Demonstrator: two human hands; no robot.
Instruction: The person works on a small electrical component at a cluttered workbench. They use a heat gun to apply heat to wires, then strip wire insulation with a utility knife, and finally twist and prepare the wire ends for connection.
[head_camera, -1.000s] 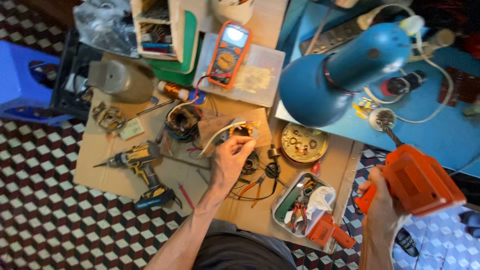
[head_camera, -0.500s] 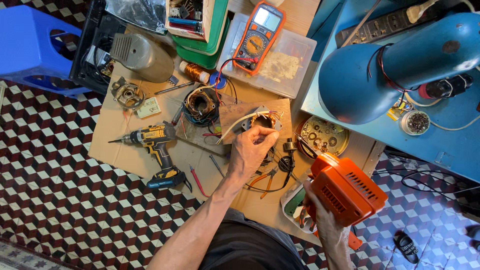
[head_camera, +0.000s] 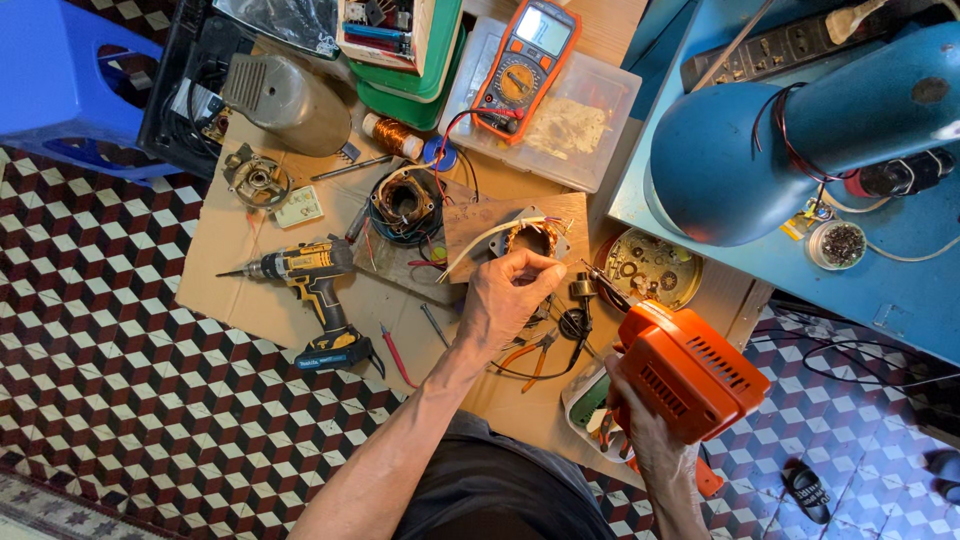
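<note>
Cardboard-covered floor, cluttered. Left hand pinches the motor stator at its 12 o'clock; right hand clenches an orange tool housing, 4 o'clock from stator.

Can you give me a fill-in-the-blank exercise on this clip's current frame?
1. The right hand holds an ____ tool body.
2. The left hand rests on a stator that lies on a ____ board.
3. The yellow and black ____ lies on the cardboard, left of the left hand.
4. The multimeter sits on a clear ____ box.

Missing words: orange; wooden; drill; plastic
</note>
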